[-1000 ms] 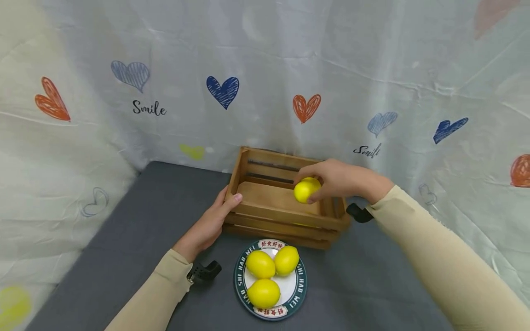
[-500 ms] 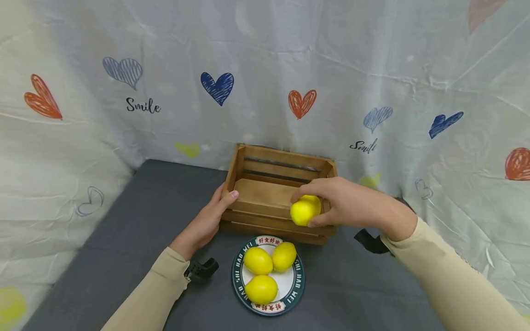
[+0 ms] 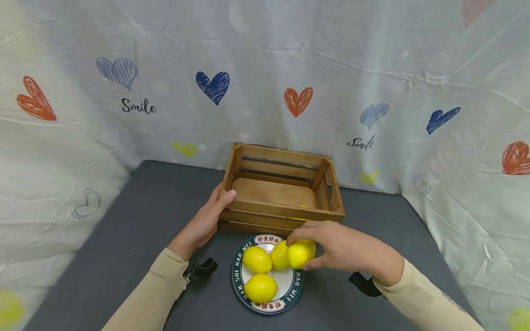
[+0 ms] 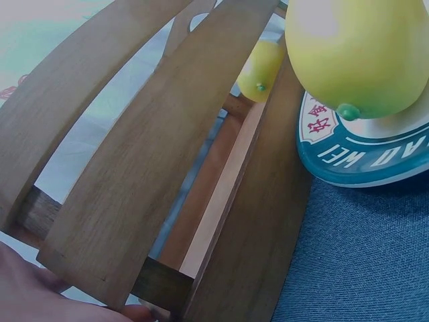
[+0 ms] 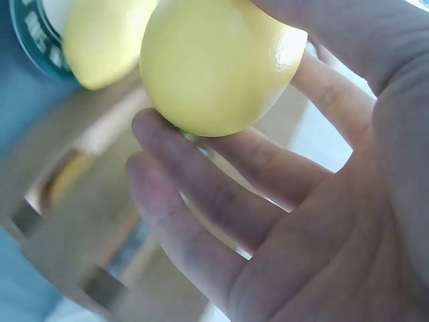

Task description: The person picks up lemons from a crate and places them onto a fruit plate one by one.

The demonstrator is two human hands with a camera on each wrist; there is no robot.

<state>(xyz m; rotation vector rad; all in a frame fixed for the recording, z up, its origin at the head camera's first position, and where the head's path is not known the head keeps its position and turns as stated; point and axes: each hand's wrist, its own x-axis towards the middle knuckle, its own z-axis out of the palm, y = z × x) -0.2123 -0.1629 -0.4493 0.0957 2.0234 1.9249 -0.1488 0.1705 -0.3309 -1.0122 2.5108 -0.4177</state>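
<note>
My left hand [image 3: 204,220] grips the left end of a slatted wooden crate [image 3: 269,208], thumb over its front corner. In my right hand [image 3: 341,246] a yellow lemon [image 3: 301,255] is held between thumb and fingers, over the right edge of a green-rimmed plate [image 3: 293,294]. Three lemons are on the plate: one at the left [image 3: 257,259], one at the front [image 3: 260,288], and one [image 3: 279,255] partly covered by the held lemon. Through the slats in the left wrist view, another lemon [image 4: 260,70] shows inside the crate, mostly hidden by the front wall in the head view.
The plate sits just in front of the crate on a dark grey tabletop [image 3: 165,207]. A white curtain [image 3: 256,55] printed with hearts hangs behind and along the sides. Each wrist wears a black strap, such as the left strap [image 3: 202,268].
My right hand has carried the lemon out from over the crate, down and toward me to the plate. My left hand stays on the crate. The head view has shifted slightly.
</note>
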